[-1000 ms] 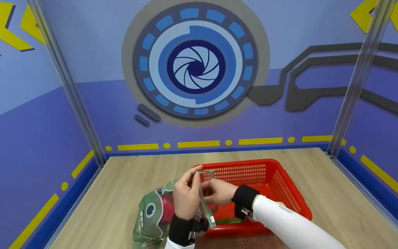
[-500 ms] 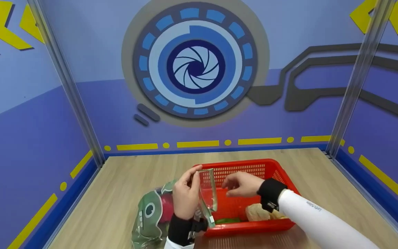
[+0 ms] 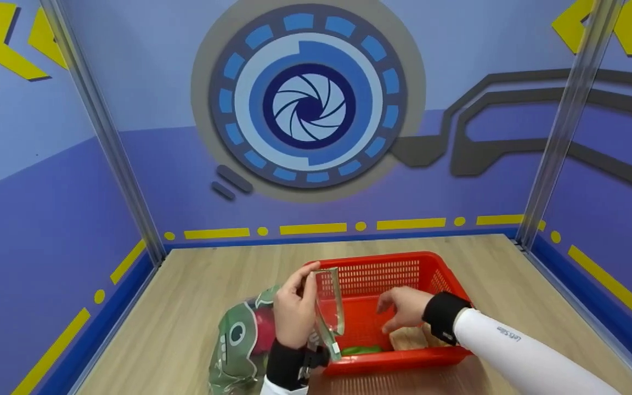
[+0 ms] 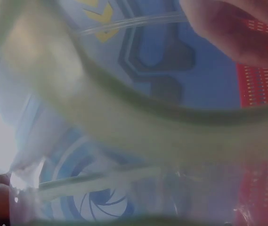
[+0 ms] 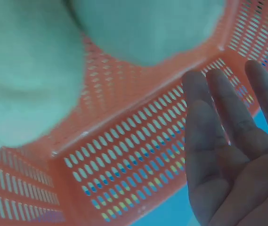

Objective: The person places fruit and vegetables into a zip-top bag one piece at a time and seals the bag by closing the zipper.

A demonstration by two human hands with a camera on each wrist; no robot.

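My left hand (image 3: 295, 314) pinches the mouth of a clear zip bag (image 3: 235, 351) with a green cartoon face, its edge spread apart on the right. Something round and pinkish red (image 3: 264, 330) shows inside the bag. Over the red basket (image 3: 398, 359), my right hand (image 3: 408, 305) has its fingers loosely bent and holds nothing. Just below it lie pale tan lumps (image 3: 408, 339), which loom large and blurred in the right wrist view as rounded shapes (image 5: 148, 28). A green item (image 3: 361, 350) lies at the basket's near wall. The bag's green-edged mouth (image 4: 171, 134) crosses the left wrist view.
The basket has slotted walls and stands on a wooden tabletop (image 3: 212, 274), right of the bag. Blue and purple panels (image 3: 146, 175) enclose the table at the back and both sides, with metal posts (image 3: 563, 126) at the corners.
My right hand has left the bag's mouth, moved right, and dipped lower into the basket near the tan lumps. The left hand stays put with the bag.
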